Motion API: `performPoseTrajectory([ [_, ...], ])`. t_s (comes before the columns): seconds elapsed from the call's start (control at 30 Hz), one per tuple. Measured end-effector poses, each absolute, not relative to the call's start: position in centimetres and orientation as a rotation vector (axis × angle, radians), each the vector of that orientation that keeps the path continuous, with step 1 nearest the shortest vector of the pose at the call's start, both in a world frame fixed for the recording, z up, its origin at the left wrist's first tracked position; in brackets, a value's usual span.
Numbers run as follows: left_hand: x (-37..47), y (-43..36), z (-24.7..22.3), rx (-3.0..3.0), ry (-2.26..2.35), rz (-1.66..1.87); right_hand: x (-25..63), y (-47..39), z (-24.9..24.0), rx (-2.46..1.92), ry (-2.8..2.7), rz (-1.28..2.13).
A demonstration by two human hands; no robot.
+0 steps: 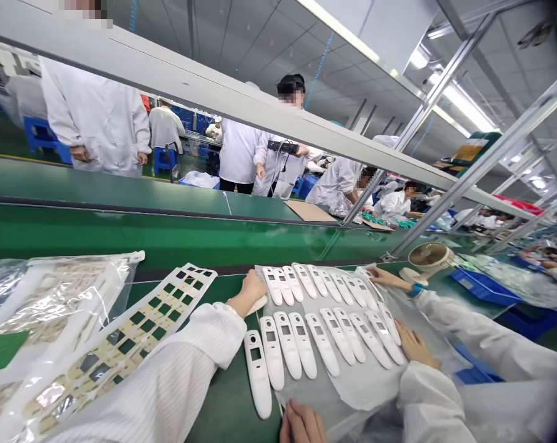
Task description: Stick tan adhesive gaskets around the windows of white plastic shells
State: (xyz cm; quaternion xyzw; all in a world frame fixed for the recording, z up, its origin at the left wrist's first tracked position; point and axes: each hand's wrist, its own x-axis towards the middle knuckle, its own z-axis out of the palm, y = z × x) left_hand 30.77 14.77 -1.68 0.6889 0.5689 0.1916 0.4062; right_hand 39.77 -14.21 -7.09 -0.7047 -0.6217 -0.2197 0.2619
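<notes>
My left hand (250,292) is curled at the far left corner of a thin translucent plastic sheet (359,391), with a white rounded piece partly hidden under it. At the sheet's near left edge my right hand (303,423) shows bent fingers pinching it; the frame cuts off the rest. Two rows of white elongated plastic casings (301,347), each with a small screen window, lie on the sheet. The leftmost casing (258,376) lies just left of it. Another person's hands, a far one (389,278) and a near one (415,344), touch the sheet's right side.
A perforated pale sheet (160,311) and bagged sheets (70,307) lie left on the green table. A small fan (430,255) and a blue bin (485,286) stand right. A metal frame bar (204,92) crosses above; cardboard (310,211) and people in white are beyond.
</notes>
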Motion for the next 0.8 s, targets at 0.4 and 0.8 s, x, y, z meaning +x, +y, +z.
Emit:
performPoseTrajectory([
  [0.4, 27.8, 15.8, -2.1, 1.804, 1.392, 0.459, 53.0, -12.2, 3.9, -1.829, -1.653, -0.557],
  [0.8, 17.6, 13.5, 0.6, 2.181, 1.396, 0.292, 28.3, -13.2, -5.1, -1.718, -1.932, -0.157],
])
